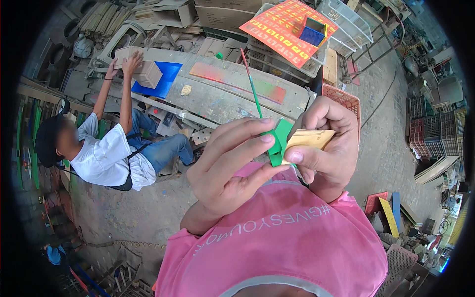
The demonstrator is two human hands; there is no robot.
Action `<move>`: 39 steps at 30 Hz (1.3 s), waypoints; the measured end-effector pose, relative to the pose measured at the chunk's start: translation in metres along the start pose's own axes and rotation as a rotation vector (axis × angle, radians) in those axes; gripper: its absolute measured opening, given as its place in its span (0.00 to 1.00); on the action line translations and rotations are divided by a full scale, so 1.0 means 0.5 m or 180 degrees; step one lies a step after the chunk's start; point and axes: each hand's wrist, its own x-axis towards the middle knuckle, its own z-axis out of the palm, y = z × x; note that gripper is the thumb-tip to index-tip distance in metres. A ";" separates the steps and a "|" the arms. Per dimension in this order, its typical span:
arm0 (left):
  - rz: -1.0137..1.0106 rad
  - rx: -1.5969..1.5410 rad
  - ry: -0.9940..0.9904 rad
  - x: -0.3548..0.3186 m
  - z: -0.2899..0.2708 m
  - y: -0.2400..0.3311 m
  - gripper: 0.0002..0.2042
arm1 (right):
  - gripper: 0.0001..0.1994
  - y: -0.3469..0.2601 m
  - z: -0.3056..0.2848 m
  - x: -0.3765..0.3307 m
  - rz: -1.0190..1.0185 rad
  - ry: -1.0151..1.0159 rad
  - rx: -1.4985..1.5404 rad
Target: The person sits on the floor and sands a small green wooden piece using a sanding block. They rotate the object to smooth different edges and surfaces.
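Note:
Close in front of my pink shirt I hold a small wooden piece (309, 139), part painted green (280, 140), part bare wood. My left hand (232, 166) pinches its green end between thumb and fingers. My right hand (329, 143) grips the bare wooden end, thumb on top. A thin paintbrush (251, 83) with a red and green handle sticks up from between my hands toward the workbench; which hand holds it is hidden.
A paint-stained workbench (222, 96) lies ahead with a blue board (163, 79), plastic crates (346, 22) and an orange patterned sheet (284, 29). At left another person in a white shirt (106, 156) sits, both hands on a wooden box (141, 69). More crates (433, 131) stand right.

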 end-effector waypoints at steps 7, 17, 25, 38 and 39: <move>0.0199 0.0134 -0.0235 0.006 -0.008 -0.004 0.29 | 0.13 -0.010 -0.003 0.008 -0.0008 0.0173 -0.0017; -0.0019 -0.0114 -0.0260 0.000 -0.013 0.001 0.31 | 0.12 -0.007 -0.021 0.011 -0.0214 0.0515 0.0066; -0.0015 -0.0644 -0.0273 0.013 -0.005 0.011 0.22 | 0.12 0.000 -0.043 0.007 -0.0243 0.0275 0.0222; -0.0004 -0.0227 -0.0303 0.000 0.000 0.025 0.14 | 0.13 -0.009 -0.028 -0.017 -0.0254 0.0255 0.0309; 0.0016 -0.0226 -0.0313 -0.002 0.000 0.026 0.14 | 0.13 -0.012 -0.026 -0.020 -0.0228 0.0239 0.0314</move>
